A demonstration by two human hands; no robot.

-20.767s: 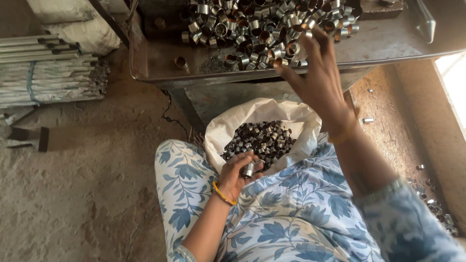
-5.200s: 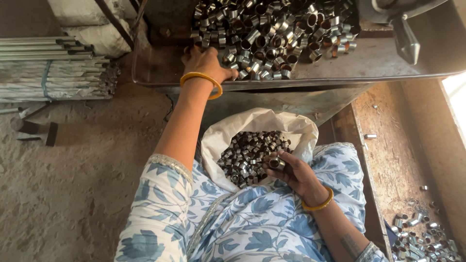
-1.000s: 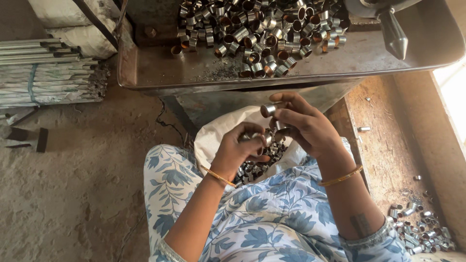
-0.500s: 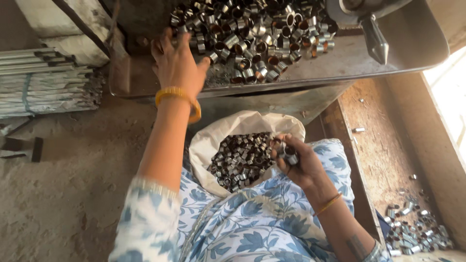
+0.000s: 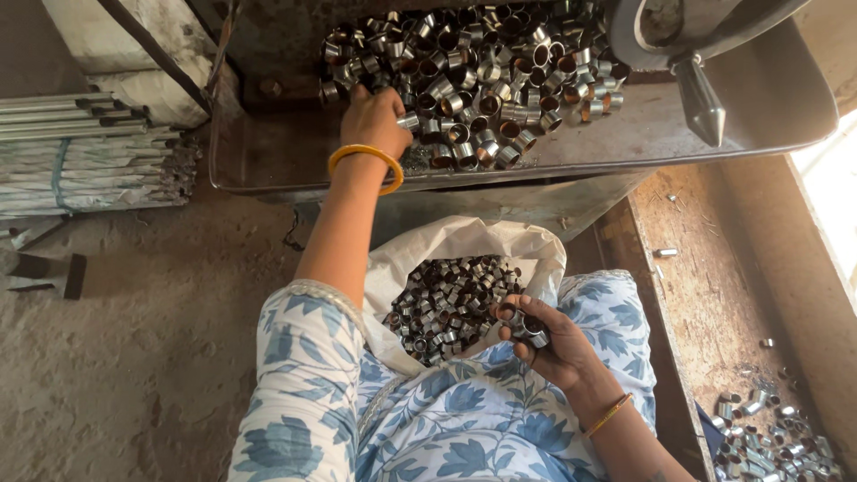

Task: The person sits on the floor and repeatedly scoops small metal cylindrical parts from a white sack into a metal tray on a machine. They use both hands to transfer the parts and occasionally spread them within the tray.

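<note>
My left hand (image 5: 375,120), with an orange bangle at the wrist, reaches up onto the metal tray (image 5: 268,156) and closes over small metal rings at the left edge of the ring pile (image 5: 482,76). My right hand (image 5: 544,344) rests on my lap beside a white sack (image 5: 473,245) and holds a few of the same short metal rings in its curled fingers. The sack lies open between my knees, filled with several darker rings (image 5: 446,303).
A pointed metal tool (image 5: 701,98) hangs over the tray's right side. Bundled metal rods (image 5: 89,156) lie at left on the dirt floor. A wooden board (image 5: 714,295) at right carries scattered rings (image 5: 759,437) near its lower end.
My left hand has gone from the sack up to the tray and now grips rings there. The right hand has come down to my lap with rings in it.
</note>
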